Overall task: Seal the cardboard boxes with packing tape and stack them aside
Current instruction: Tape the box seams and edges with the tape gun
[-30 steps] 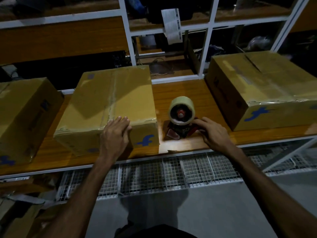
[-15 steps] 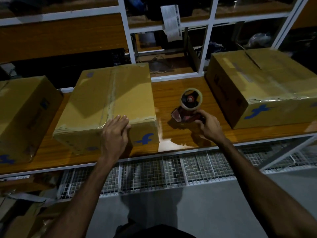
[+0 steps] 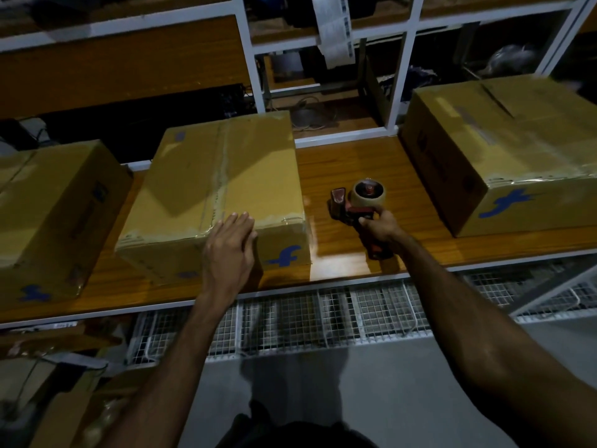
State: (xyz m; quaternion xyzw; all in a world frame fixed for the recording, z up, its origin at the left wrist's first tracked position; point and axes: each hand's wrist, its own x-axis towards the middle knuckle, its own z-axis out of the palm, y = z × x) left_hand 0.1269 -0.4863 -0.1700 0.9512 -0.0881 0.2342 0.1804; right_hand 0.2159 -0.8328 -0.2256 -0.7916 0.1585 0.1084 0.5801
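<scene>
Wooden shelf (image 3: 355, 163): your flat, straight-fingered left hand (image 3: 230, 250) steadies the middle box (image 3: 219, 185) — right hand (image 3: 381, 226) grips the tape dispenser (image 3: 361, 202), ready for sealing.

I see three tan-brown cardboard boxes: the middle box (image 3: 223, 185) carries a blue swirl logo on its near face and a glossy, clear tape strip down its top; the right box (image 3: 504, 150) shows the same blue logo and shiny tape along its edges; the left box (image 3: 55, 208) has a blue mark low on its near face. The tape dispenser (image 3: 358, 210) is dark red, its roll a pale beige. The shelf surface (image 3: 349, 163) is orange-brown woodgrain. The shelf frame (image 3: 248, 56) is white. Below, I see a wire mesh (image 3: 307, 321) of white grid squares. The floor (image 3: 290, 383) is grey.
</scene>
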